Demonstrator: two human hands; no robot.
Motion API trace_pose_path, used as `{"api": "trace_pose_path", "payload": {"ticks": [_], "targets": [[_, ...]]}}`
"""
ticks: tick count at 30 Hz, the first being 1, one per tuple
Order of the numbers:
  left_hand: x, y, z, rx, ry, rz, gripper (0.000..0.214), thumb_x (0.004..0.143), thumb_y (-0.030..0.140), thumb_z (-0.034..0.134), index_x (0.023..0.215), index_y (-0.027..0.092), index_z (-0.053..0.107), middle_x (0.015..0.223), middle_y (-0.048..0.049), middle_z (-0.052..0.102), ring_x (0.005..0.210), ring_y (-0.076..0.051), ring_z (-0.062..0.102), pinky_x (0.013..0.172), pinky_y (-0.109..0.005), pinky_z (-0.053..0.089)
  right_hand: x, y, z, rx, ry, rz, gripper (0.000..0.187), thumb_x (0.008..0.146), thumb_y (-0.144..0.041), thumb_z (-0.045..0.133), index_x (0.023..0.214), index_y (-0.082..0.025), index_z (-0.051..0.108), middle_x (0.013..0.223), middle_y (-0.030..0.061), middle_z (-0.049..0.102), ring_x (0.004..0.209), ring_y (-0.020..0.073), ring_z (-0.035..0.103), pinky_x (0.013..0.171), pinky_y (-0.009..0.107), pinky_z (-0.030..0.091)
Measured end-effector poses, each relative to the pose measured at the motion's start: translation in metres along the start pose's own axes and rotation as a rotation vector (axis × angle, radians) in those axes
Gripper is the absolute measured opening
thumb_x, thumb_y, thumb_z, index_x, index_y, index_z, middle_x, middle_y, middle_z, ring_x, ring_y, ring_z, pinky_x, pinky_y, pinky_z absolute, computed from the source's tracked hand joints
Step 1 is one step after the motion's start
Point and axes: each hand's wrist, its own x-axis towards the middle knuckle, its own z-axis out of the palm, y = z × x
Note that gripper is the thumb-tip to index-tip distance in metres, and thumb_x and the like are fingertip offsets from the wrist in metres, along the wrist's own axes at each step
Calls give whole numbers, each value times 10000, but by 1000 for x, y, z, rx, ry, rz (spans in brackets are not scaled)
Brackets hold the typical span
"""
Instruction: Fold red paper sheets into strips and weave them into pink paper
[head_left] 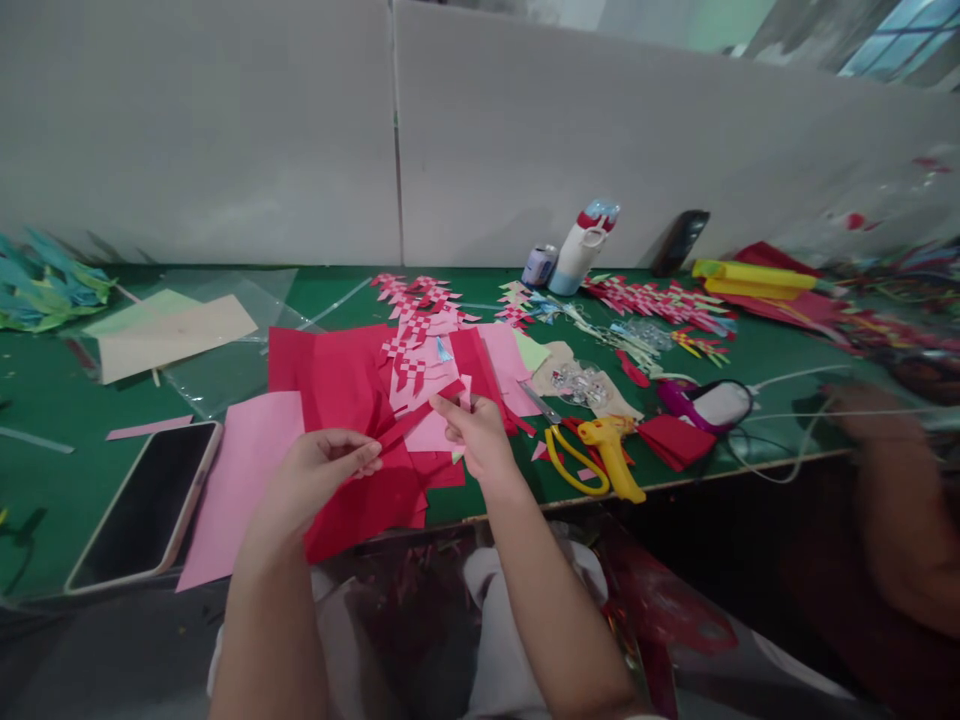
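Note:
Between my two hands a narrow red paper strip (409,416) is stretched at a slant. My left hand (334,462) pinches its lower left end; my right hand (472,428) grips it near the upper right end. Beneath them lie red paper sheets (330,370) and pink paper (435,432). Just beyond the strip rest woven red and pink checkered paper pieces (411,345), with a small blue tassel (444,349) beside them. A pink sheet (251,480) lies to the left of my left hand.
A phone (146,510) lies at the left front. Yellow-handled scissors (574,465) and a yellow glue gun (613,455) sit right of my right hand, by the table edge. A bottle (583,250) and a can (538,265) stand at the back. Another person's blurred arm (896,490) is at the right.

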Motion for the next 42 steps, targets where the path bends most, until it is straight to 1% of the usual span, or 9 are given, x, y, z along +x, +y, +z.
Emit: {"api": "trace_pose_path", "payload": {"ticks": [3, 8, 11, 13, 21, 28, 35, 39, 42], "targets": [[-2, -1, -4, 51, -17, 3, 301, 654, 454, 751, 717, 162, 720, 653, -80, 702, 638, -198, 646, 630, -290, 500, 1, -2, -3, -13, 26, -7, 487, 538, -350, 837, 548, -199, 373, 495, -111, 208, 437, 28, 171, 415, 230, 136], [-6, 1, -8, 171, -234, 32, 182, 714, 380, 700, 715, 198, 688, 722, -57, 723, 735, -217, 679, 694, -284, 494, -2, -5, -2, -103, -19, 37, 509, 499, -364, 845, 536, -194, 366, 513, -99, 240, 449, 28, 192, 417, 220, 142], [-7, 3, -5, 173, -302, 4, 199, 701, 398, 711, 742, 203, 706, 730, -65, 736, 750, -240, 696, 661, -285, 500, -5, -4, 0, -170, -75, 60, 518, 488, -380, 849, 535, -192, 368, 512, -96, 257, 457, 32, 222, 420, 212, 171], [-7, 4, -2, 160, -330, -6, 222, 710, 426, 702, 692, 205, 706, 685, -70, 729, 732, -243, 702, 645, -280, 499, -6, -4, 0, -198, -96, 68, 509, 490, -393, 849, 537, -188, 385, 509, -97, 261, 456, 33, 232, 421, 210, 181], [-8, 8, -1, 170, -353, -20, 277, 714, 453, 702, 601, 200, 689, 650, -89, 725, 659, -220, 675, 634, -275, 488, -5, -1, -3, -240, -116, 58, 486, 512, -409, 845, 553, -180, 418, 504, -96, 265, 448, 29, 231, 420, 204, 176], [-8, 6, -3, 154, -369, -42, 289, 707, 463, 704, 632, 184, 701, 668, -105, 732, 660, -230, 683, 651, -302, 504, -7, -2, -1, -263, -144, 57, 447, 515, -444, 834, 566, -168, 487, 485, -92, 293, 438, 31, 237, 417, 204, 171], [-8, 4, -5, 155, -381, -72, 262, 698, 448, 714, 647, 192, 689, 686, -97, 737, 701, -237, 691, 659, -293, 499, -9, -6, 1, -285, -140, 34, 453, 508, -422, 839, 533, -165, 467, 489, -91, 308, 465, 34, 253, 444, 203, 209], [-7, 6, -1, 225, -405, 1, 232, 727, 432, 692, 691, 204, 704, 725, -61, 733, 711, -223, 672, 634, -273, 478, -11, -2, 2, -320, -233, 28, 425, 536, -390, 832, 532, -159, 475, 513, -84, 356, 509, 48, 329, 506, 199, 304], [-6, 8, 6, 212, -334, 86, 236, 748, 437, 670, 721, 209, 726, 753, -45, 731, 720, -213, 658, 651, -268, 477, -13, 2, 2, -369, -363, 10, 379, 585, -393, 808, 544, -149, 521, 553, -65, 432, 549, 62, 382, 558, 209, 345]]}}
